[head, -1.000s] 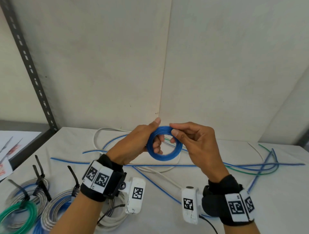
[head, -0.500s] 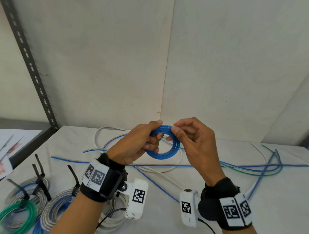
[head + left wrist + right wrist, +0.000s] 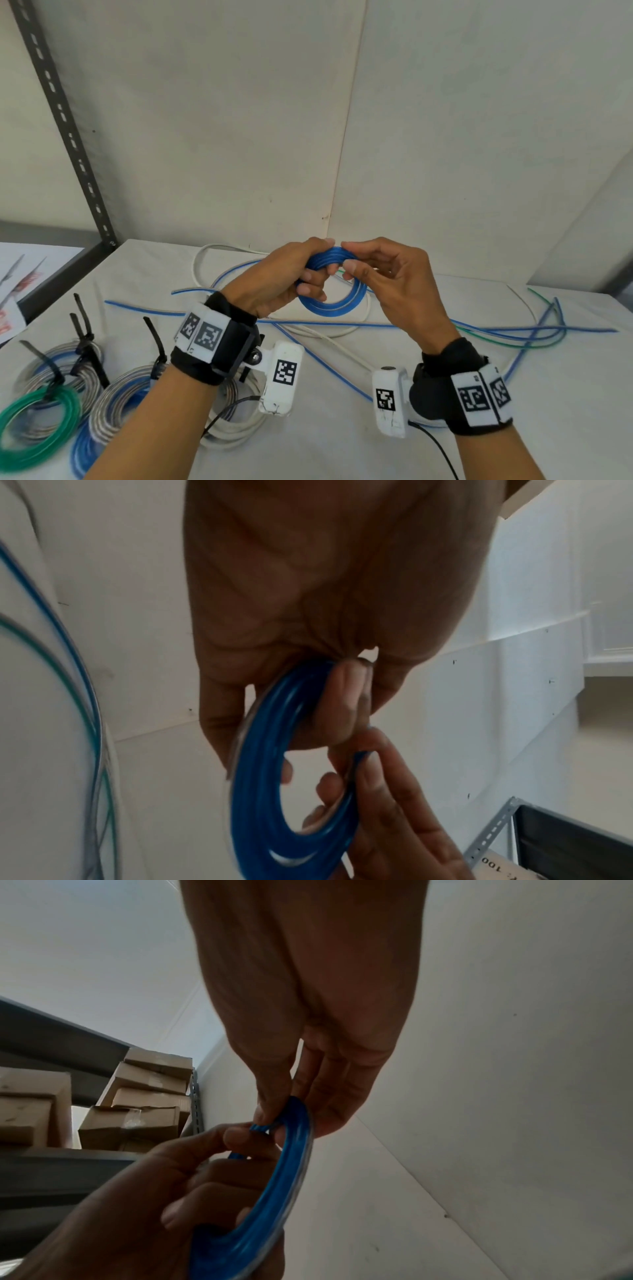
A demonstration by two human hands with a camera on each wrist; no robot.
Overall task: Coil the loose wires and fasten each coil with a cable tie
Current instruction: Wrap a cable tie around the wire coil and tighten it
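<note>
A small coil of blue wire (image 3: 330,305) (image 3: 260,799) (image 3: 274,1185) is held up above the white table (image 3: 342,445), in front of the wall. My left hand (image 3: 291,277) grips the coil's upper left part, fingers curled through the ring. At the coil's top right my right hand (image 3: 373,270) pinches it between thumb and forefinger. The left wrist view has the right hand's fingertips (image 3: 369,767) on the coil's rim. Loose blue, green and white wires (image 3: 534,330) lie spread over the table behind the hands. No loose cable tie shows near the coil.
Several tied coils lie at the front left: a green one (image 3: 37,425), grey-and-blue ones (image 3: 113,407) and a white one (image 3: 236,431), with black cable ties (image 3: 82,329) sticking up. A slotted metal upright (image 3: 65,126) stands at the left. Cardboard boxes (image 3: 137,1104) sit on shelving.
Both hands rose slightly and came closer together. The left hand's fingers closed further through the ring, and the right hand's pinch shifted up to the top of the coil.
</note>
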